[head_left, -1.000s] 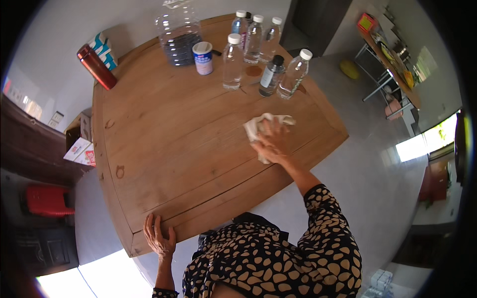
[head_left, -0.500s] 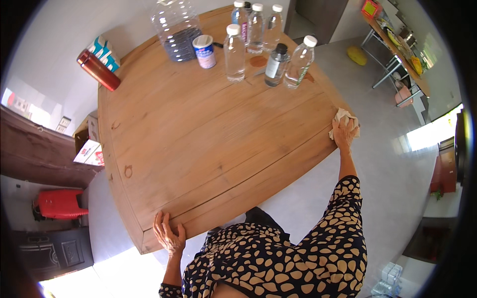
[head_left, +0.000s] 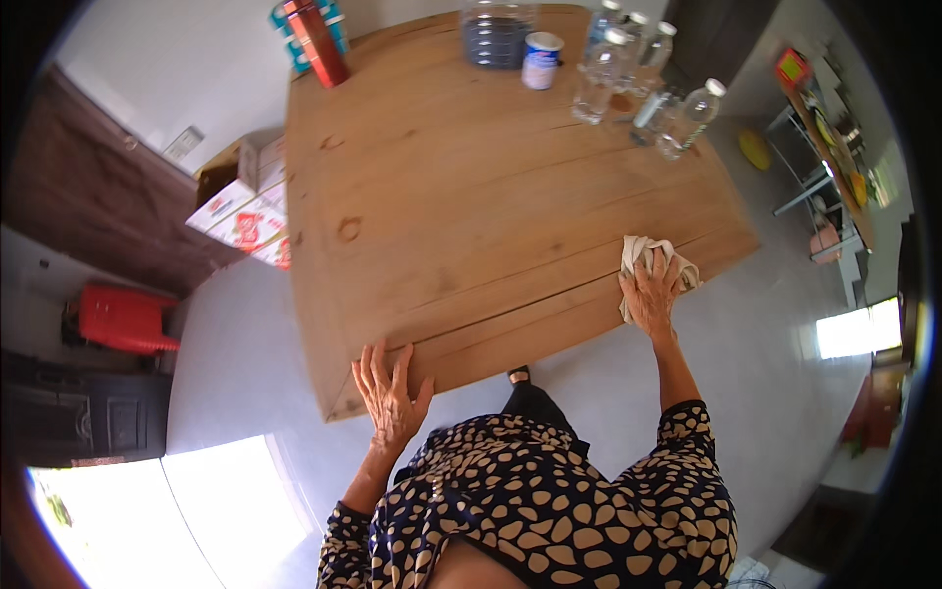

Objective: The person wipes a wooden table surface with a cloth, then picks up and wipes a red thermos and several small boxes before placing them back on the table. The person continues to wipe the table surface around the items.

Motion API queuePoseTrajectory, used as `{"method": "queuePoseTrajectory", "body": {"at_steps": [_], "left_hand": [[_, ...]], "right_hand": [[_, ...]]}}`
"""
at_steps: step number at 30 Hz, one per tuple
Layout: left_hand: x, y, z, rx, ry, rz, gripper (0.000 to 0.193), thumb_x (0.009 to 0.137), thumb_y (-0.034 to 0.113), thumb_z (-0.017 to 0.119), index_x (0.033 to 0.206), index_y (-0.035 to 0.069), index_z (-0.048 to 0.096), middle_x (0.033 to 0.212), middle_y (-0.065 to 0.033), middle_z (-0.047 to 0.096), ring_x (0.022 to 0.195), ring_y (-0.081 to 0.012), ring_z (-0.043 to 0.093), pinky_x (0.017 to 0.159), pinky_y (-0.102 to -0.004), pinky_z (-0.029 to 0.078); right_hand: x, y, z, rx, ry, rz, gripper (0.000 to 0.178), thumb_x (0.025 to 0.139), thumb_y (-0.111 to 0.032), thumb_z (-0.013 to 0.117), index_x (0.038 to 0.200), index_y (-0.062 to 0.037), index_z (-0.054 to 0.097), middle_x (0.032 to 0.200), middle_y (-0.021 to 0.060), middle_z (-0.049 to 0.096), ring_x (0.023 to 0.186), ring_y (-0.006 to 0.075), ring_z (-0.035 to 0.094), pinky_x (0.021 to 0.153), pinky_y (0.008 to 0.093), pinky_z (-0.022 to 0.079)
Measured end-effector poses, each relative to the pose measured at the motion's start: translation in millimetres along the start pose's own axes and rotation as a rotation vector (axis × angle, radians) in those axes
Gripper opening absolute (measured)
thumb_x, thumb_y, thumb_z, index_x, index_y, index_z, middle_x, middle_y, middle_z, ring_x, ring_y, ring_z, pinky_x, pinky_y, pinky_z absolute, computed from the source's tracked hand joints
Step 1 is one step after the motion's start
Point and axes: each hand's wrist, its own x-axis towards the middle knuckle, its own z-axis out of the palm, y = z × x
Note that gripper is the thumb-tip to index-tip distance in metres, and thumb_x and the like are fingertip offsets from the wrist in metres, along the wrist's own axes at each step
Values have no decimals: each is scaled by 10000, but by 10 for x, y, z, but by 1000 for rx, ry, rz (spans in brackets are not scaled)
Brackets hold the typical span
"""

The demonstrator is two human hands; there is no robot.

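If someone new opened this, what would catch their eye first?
Probably the wooden table filling the middle, with the right hand on a pale cloth near its right corner and the left hand on its near edge. Next, the red flask at its far left and the clear bottles at its far right.

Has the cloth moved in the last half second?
Yes, leftward. Against the table, the cloth was at the right corner; now it lies left of that corner by the near edge, under the right hand.
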Motion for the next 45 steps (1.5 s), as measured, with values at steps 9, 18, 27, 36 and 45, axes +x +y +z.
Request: {"method": "queuePoseTrajectory", "body": {"at_steps": [9,18,27,36,45], "left_hand": [[-545,-1183,-401,-924,30,-554,603,856,140,637,1392,75,368,1395,-182,358,1265,-312,383,1030,-456,325],[-622,-1473,-442,-949,-181,-283,529,1025,372,250,1399,8,337,1412,-135,419,1294,-232,412,1109,-368,288],[-625,-1720,-148,-2190,-205,-742,468,995,426,349,1306,102,479,1294,-67,527,1143,-216,526,984,-391,411],[-759,-2163,-106,-2114,-165,-1028,234,977,322,460,1111,158,561,1151,-24,592,1056,-218,547,900,-385,448],[-828,-2699,-89,-2011,-165,-1165,263,937,356,521,1106,155,539,1099,-25,609,1002,-218,554,842,-390,449]], "right_hand": [[-627,-2257,-484,204,24,-577,378,774,-438,671,1021,-153,648,1399,152,322,1294,499,241,950,702,227],[-1169,-4093,-839,479,0,-1036,452,690,-505,720,1083,-285,676,1358,101,359,1295,444,235,942,700,242],[-760,-4498,-598,436,-57,-1015,361,784,-485,604,1067,-275,683,1370,54,358,1326,422,205,974,710,163],[335,-5081,-96,371,-2,-784,366,774,-480,630,1059,-259,687,1380,49,348,1319,456,202,956,728,184],[1135,-5516,322,208,-1,-496,482,823,-542,532,1211,-265,601,1426,83,354,1310,495,221,904,755,201]]}}
